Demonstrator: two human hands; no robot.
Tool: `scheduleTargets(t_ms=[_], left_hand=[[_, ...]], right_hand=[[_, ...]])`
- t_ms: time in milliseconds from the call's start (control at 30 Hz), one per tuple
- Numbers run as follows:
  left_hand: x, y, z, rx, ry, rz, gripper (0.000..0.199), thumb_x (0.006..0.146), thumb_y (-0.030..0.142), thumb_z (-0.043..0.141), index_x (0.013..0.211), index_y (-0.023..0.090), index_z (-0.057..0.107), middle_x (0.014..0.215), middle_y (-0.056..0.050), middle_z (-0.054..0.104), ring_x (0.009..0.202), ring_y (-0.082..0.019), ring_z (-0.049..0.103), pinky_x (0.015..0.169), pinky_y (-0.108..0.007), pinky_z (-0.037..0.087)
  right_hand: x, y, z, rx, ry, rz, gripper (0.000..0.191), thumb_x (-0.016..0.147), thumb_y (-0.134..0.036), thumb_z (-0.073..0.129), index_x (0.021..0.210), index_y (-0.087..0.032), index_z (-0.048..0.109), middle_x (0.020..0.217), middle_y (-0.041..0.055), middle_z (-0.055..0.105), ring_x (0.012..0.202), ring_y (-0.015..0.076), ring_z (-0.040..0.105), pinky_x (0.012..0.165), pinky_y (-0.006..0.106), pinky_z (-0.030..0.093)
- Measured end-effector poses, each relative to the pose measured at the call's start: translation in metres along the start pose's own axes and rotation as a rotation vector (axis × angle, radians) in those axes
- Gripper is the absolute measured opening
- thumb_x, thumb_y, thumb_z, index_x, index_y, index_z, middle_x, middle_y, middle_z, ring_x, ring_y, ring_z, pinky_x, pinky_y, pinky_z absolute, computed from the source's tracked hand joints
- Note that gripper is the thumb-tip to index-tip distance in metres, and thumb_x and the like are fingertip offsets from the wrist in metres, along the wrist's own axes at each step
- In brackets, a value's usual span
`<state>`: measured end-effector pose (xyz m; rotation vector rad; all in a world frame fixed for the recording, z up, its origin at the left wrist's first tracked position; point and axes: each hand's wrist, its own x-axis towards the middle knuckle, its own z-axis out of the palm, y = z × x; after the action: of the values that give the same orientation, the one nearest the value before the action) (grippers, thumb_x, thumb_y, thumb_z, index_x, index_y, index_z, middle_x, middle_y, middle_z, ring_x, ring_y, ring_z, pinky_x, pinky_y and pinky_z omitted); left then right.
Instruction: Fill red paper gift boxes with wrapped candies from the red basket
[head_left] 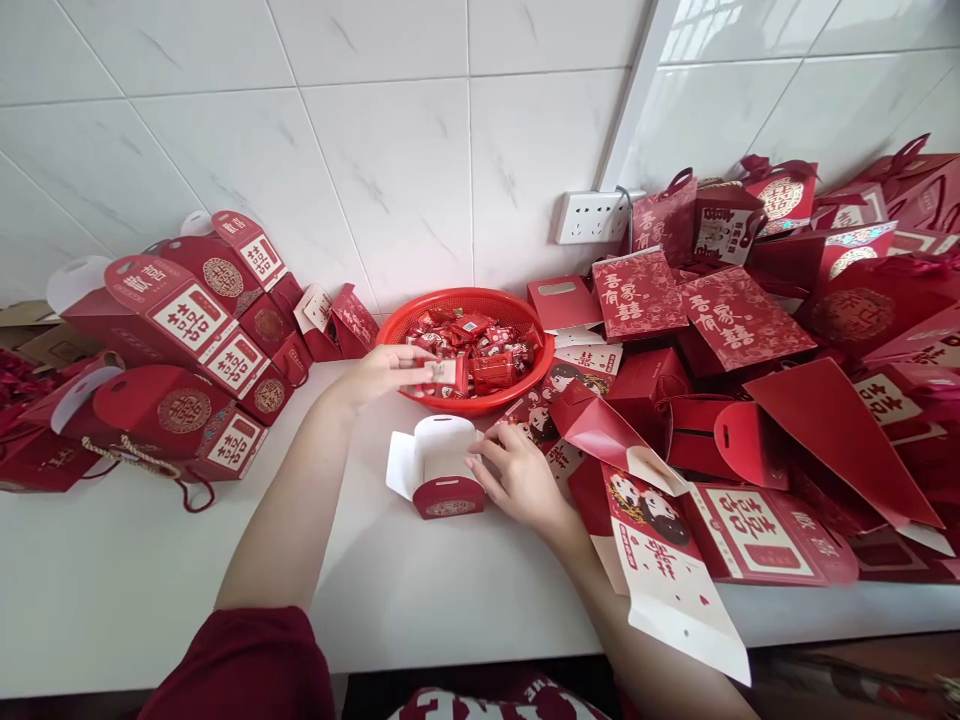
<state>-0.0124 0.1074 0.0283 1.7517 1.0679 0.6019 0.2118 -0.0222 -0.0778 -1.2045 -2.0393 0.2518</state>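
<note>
1. The left hand [379, 375] extends over the near left rim of a round, perforated red plastic basket [491, 404], its fingers together on a small, glossy red-and-pale wrapped packet [448, 377].
2. Further red wrapped packets [480, 332] lie heaped inside the basket.
3. The right hand [521, 478] rests its fingertips at the right side of a small open cardboard box, red outside and white inside [450, 492]; whether they clamp its wall cannot be told.
4. The box stands upright on the white tabletop [420, 600], just in front of the basket, its flaps raised.
5. Red decorated cardboard boxes stand grouped at left [184, 410]; red cartons and bags lie piled at right [742, 315].
</note>
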Motion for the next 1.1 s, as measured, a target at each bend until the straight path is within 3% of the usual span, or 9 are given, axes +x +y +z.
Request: scheduleTargets(t_ms=[133,233,333,400,533,733,833,967,1100], left_hand=[[-0.032,0.014,-0.001,0.179,-0.306,-0.067,0.037,0.079,0.040,0.074,0.112,0.024,0.072,0.103,-0.007,0.074,0.095,-0.022,0.070,0.084,-0.031,0.055],[-0.036,0.018,0.002,0.311,-0.211,-0.036,0.037,0.082,0.042,0.069,0.115,0.026,0.071,0.103,-0.005,0.074,0.097,-0.021,0.069,0.085,-0.028,0.054],[-0.019,0.015,0.001,0.424,0.030,0.034,0.032,0.086,0.046,0.062,0.108,0.024,0.073,0.105,-0.003,0.074,0.096,-0.020,0.068,0.085,-0.027,0.053],[0.002,0.009,-0.002,0.533,0.068,0.022,0.034,0.088,0.048,0.057,0.106,0.023,0.073,0.110,-0.003,0.073,0.100,-0.020,0.067,0.087,-0.027,0.051],[0.048,-0.006,-0.006,0.712,-0.052,-0.114,0.038,0.083,0.046,0.059,0.109,0.023,0.072,0.117,-0.004,0.072,0.103,-0.021,0.066,0.085,-0.024,0.049],[0.099,-0.035,0.006,0.805,-0.314,-0.304,0.069,0.045,0.045,0.083,0.109,0.022,0.073,0.114,-0.011,0.073,0.097,-0.029,0.067,0.080,-0.028,0.049],[0.112,-0.048,0.013,0.810,-0.351,-0.335,0.072,0.043,0.043,0.081,0.111,0.022,0.072,0.121,-0.013,0.070,0.100,-0.030,0.066,0.079,-0.028,0.049],[0.114,-0.054,0.012,0.719,-0.376,-0.336,0.063,0.042,0.043,0.083,0.099,0.020,0.073,0.097,-0.008,0.074,0.077,-0.023,0.067,0.068,-0.027,0.048],[0.110,-0.051,0.008,0.529,-0.336,-0.274,0.056,0.061,0.065,0.073,0.094,0.020,0.073,0.089,-0.006,0.075,0.076,-0.020,0.067,0.068,-0.026,0.049]], right_hand=[[0.001,0.000,0.001,0.010,-0.003,0.001,0.024,0.100,-0.034,0.049,0.101,-0.020,0.069,0.098,0.0094,0.059,0.092,0.0232,0.056,0.084,0.039,0.048],[0.001,-0.001,0.001,0.010,0.012,-0.001,0.024,0.100,-0.032,0.047,0.100,-0.020,0.068,0.096,0.0091,0.059,0.092,0.0229,0.056,0.086,0.039,0.047],[0.001,-0.001,0.002,0.007,0.038,-0.011,0.023,0.100,-0.030,0.047,0.098,-0.020,0.068,0.097,0.0090,0.060,0.092,0.0228,0.056,0.086,0.039,0.047],[0.001,-0.001,0.003,0.014,0.059,-0.020,0.023,0.100,-0.029,0.047,0.095,-0.021,0.067,0.096,0.0087,0.060,0.091,0.0225,0.056,0.087,0.039,0.046],[0.000,0.000,0.006,0.043,0.108,-0.036,0.021,0.100,-0.027,0.048,0.092,-0.021,0.067,0.100,0.0084,0.062,0.094,0.0225,0.056,0.088,0.039,0.045],[-0.001,0.002,0.006,0.050,0.120,-0.078,0.020,0.099,-0.024,0.049,0.089,-0.021,0.065,0.099,0.0079,0.065,0.091,0.0216,0.057,0.085,0.039,0.045],[-0.001,0.003,0.007,0.038,0.108,-0.096,0.019,0.098,-0.024,0.049,0.088,-0.021,0.065,0.099,0.0079,0.065,0.090,0.0209,0.058,0.083,0.037,0.045],[-0.001,0.004,0.008,0.030,0.100,-0.113,0.018,0.098,-0.024,0.050,0.089,-0.020,0.065,0.100,0.0081,0.065,0.091,0.0204,0.058,0.083,0.036,0.045],[-0.001,0.004,0.008,0.026,0.089,-0.100,0.019,0.098,-0.024,0.049,0.089,-0.021,0.065,0.100,0.0082,0.065,0.091,0.0212,0.058,0.083,0.037,0.045]])
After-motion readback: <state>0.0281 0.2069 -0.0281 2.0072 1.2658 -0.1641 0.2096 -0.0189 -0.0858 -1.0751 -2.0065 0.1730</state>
